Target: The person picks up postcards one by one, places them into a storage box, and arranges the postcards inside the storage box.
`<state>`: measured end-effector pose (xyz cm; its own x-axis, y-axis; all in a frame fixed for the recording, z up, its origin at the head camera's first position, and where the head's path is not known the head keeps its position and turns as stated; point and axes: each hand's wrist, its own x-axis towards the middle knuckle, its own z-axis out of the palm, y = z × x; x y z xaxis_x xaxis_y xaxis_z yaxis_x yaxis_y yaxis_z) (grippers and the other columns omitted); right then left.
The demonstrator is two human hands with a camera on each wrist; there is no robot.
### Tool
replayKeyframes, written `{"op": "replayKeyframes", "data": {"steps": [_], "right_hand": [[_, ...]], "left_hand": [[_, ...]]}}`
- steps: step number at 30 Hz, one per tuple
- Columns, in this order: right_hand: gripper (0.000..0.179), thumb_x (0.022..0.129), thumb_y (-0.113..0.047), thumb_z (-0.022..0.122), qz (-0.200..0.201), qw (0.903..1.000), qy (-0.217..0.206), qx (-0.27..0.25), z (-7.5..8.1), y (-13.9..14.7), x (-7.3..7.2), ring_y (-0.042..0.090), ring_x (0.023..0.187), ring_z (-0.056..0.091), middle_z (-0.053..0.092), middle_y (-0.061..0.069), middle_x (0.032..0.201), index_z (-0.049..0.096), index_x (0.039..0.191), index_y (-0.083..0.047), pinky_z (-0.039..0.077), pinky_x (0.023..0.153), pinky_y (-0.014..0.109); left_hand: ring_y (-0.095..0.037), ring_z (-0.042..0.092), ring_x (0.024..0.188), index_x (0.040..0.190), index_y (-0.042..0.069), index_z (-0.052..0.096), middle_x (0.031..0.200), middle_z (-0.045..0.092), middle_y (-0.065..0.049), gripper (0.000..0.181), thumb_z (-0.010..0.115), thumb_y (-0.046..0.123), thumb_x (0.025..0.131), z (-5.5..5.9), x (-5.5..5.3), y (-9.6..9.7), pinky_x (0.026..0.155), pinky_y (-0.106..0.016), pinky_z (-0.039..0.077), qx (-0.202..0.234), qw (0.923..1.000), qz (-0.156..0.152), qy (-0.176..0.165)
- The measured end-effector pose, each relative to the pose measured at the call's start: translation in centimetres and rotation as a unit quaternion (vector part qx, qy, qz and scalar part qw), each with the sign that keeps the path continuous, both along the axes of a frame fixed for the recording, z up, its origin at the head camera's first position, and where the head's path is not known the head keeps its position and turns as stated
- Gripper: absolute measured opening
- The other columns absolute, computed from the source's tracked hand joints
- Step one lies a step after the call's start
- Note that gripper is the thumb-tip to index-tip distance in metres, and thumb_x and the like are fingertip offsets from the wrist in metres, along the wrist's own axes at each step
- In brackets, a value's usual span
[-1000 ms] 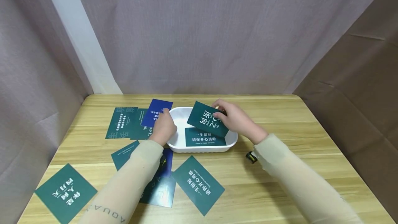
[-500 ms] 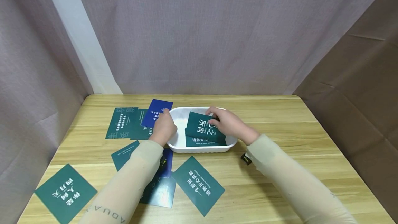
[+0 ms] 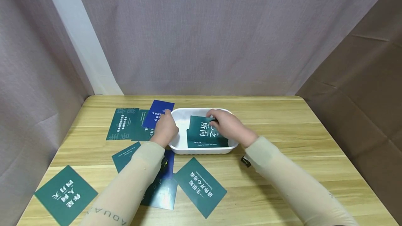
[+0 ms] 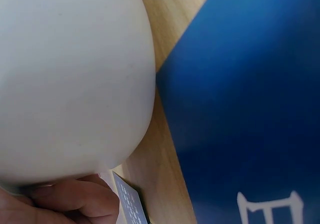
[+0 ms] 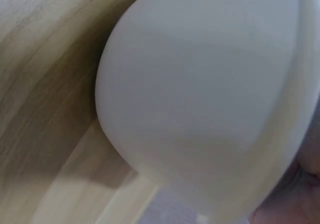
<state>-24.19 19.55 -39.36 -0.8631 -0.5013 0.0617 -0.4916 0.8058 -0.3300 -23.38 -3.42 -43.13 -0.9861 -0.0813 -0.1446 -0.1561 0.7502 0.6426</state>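
In the head view a white tray [image 3: 181, 114] stands at the back middle of the table. My left hand [image 3: 165, 128] grips its left end; in the left wrist view the curled fingers [image 4: 80, 199] show at the rim. Over the tray my right hand [image 3: 226, 123] pinches the right part of a green card [image 3: 198, 128] with white characters. That card overlaps another green card [image 3: 207, 145] lying in the tray. The right wrist view is mostly filled by the tray's outer wall [image 5: 200, 94]. There the right fingers are largely hidden behind the rim.
Left of the tray lie a blue card [image 3: 161, 106] and overlapping green cards [image 3: 120, 125]. Nearer are a diamond-turned green card [image 3: 200, 187], a green card [image 3: 67, 194] at far left, and others partly under the left sleeve. A curtain [image 3: 201, 37] hangs behind the table [image 3: 282, 121].
My right hand has lowered the green card into the tray and shifted slightly left, turning the card straighter over the one beneath. My left hand stays in place.
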Motion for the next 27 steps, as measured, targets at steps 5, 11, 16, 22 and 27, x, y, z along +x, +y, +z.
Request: {"op": "replayKeyframes", "data": {"steps": [5, 11, 16, 22, 27], "right_hand": [[0.026, 0.094, -0.013, 0.064, 0.003, 0.9996, 0.016, 0.024, -0.3, -0.3, 0.0, 0.021, 0.113, 0.056, 0.063, 0.006, 0.12, 0.063, 0.12, -0.009, 0.042, 0.104, 0.039], [0.026, 0.094, -0.012, 0.063, 0.01, 0.9995, 0.006, 0.03, -0.6, -0.6, 0.2, 0.025, 0.116, 0.053, 0.061, 0.009, 0.122, 0.063, 0.12, -0.007, 0.04, 0.105, 0.041], [0.026, 0.094, -0.011, 0.063, 0.009, 0.9992, -0.006, 0.039, -1.1, -0.9, 0.2, 0.022, 0.109, 0.055, 0.061, 0.009, 0.118, 0.063, 0.12, -0.007, 0.042, 0.102, 0.039], [0.027, 0.095, -0.015, 0.062, 0.001, 0.9981, -0.018, 0.059, -1.7, -1.0, 0.2, 0.019, 0.101, 0.055, 0.06, 0.007, 0.113, 0.063, 0.122, -0.01, 0.045, 0.099, 0.038], [0.027, 0.095, -0.015, 0.062, 0.001, 0.9977, -0.018, 0.066, -2.0, -1.1, 0.2, 0.019, 0.099, 0.055, 0.06, 0.006, 0.11, 0.063, 0.122, -0.01, 0.046, 0.096, 0.039]], "left_hand": [[-0.044, 0.047, 0.124, 0.15, -0.004, 0.018, 0.146, 0.033, -0.031, 0.075, 0.06, 0.002, 0.089, 0.0, 0.0, 0.0, 0.092, -0.054, 0.048, 0.001, 1.0, 0.003, -0.001], [-0.043, 0.048, 0.123, 0.15, -0.004, 0.019, 0.146, 0.033, -0.031, 0.075, 0.06, 0.002, 0.089, 0.1, 0.1, 0.0, 0.092, -0.054, 0.048, -0.001, 1.0, 0.002, -0.003], [-0.044, 0.046, 0.125, 0.151, -0.004, 0.018, 0.147, 0.032, -0.031, 0.075, 0.06, 0.002, 0.089, 0.1, 0.1, 0.1, 0.093, -0.054, 0.048, -0.003, 1.0, 0.003, -0.004], [-0.045, 0.045, 0.125, 0.151, -0.004, 0.018, 0.147, 0.031, -0.032, 0.076, 0.061, 0.001, 0.089, 0.0, 0.1, 0.1, 0.092, -0.054, 0.049, -0.001, 1.0, 0.003, -0.002], [-0.045, 0.047, 0.124, 0.151, -0.004, 0.018, 0.146, 0.032, -0.032, 0.075, 0.06, 0.001, 0.088, 0.1, 0.1, 0.1, 0.09, -0.053, 0.05, 0.001, 1.0, 0.003, 0.0]]}}
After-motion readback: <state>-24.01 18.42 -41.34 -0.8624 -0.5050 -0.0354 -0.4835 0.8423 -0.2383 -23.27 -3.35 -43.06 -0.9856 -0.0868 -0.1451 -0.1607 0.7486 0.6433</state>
